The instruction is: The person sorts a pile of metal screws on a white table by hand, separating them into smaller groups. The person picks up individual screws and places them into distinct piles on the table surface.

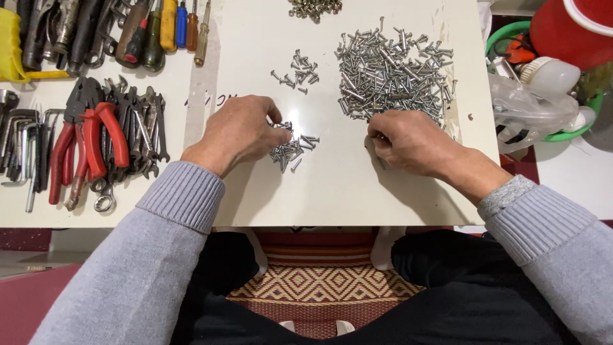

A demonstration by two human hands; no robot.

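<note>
Two hands work over a white board (345, 191) laid on the person's lap, its near edge running just above the knees and its right edge stopping short of a green basket (504, 33). Bare white surface lies open toward the near edge, below both hands, and a narrower strip separates the screw heaps. Left of the board, loose tools crowd the table: red-handled pliers (83, 144), a spread of wrenches (140, 128) and a row of screwdrivers (172, 25) along the top.

That green basket holds crumpled clear plastic (527, 112) and a white bulb-shaped thing (549, 75); a red container (571, 29) stands partly over it. What else sits inside cannot be made out.

Most screws lie in the large pile (393, 70) at the upper right of the board. A few sit in a small cluster (299, 70) to its left, a darker heap (314, 7) is cut by the top edge, and a small pile (290, 148) lies between the hands.

The left hand (239, 131) is curled, fingertips pinched down onto the small pile's upper left edge and touching its screws. The right hand (412, 140) is loosely clenched, knuckles up, fingertips pressed at the lower edge of the large pile; whether it grips a screw cannot be told.
</note>
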